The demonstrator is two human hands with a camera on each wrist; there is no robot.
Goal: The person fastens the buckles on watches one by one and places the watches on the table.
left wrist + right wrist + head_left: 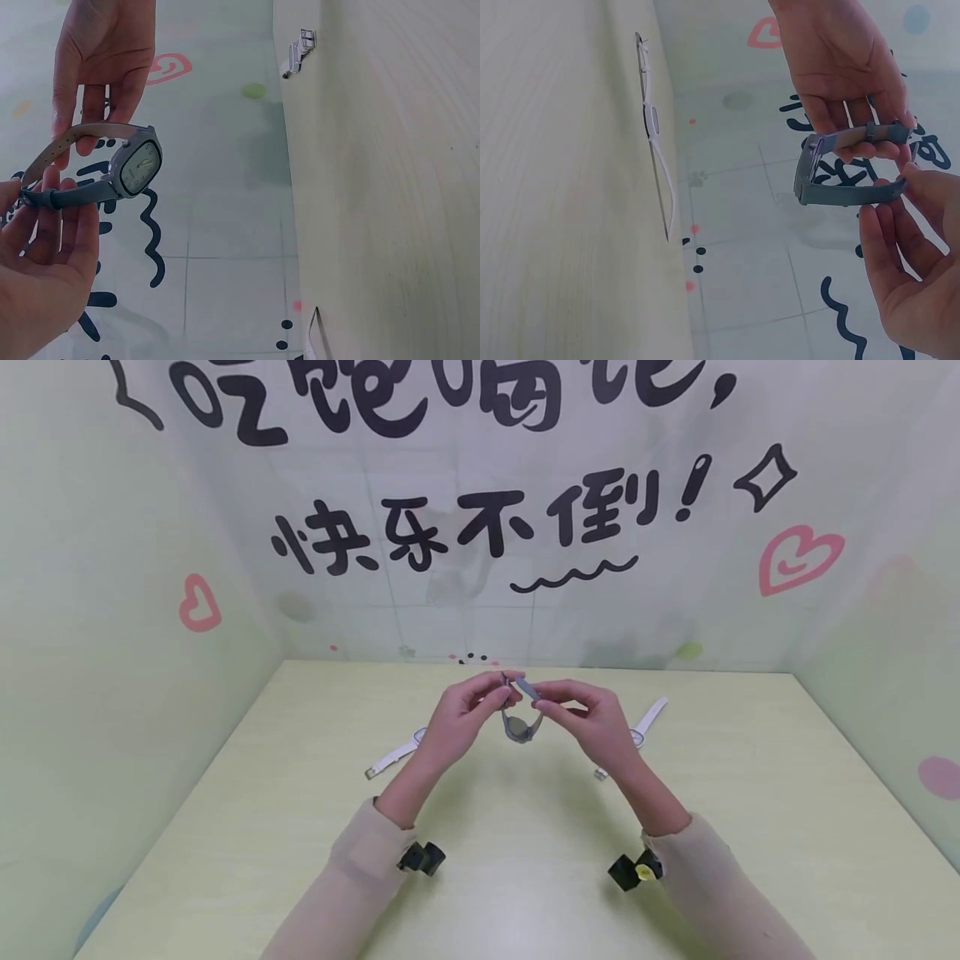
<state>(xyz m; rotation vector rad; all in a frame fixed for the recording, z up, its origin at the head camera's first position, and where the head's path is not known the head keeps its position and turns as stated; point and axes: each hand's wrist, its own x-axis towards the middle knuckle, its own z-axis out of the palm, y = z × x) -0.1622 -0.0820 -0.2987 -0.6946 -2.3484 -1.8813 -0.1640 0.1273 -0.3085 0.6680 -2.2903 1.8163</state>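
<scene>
Both hands hold a grey-blue wristwatch up above the table, its dial hanging lowest and its strap bent into a loop. My left hand pinches the buckle end of the strap, with fingers underneath and thumb near the tip. The other strap half, with a brown holed inner side, lies between the thumb and fingers of my right hand. In the left wrist view the rounded-square dial faces the camera. The two strap ends come close together at the left thumb.
On the table, a white-strapped watch lies left of the hands, partly covered by the left hand. Another white watch lies to the right, partly behind the right hand. A printed wall sheet rises at the table's back edge.
</scene>
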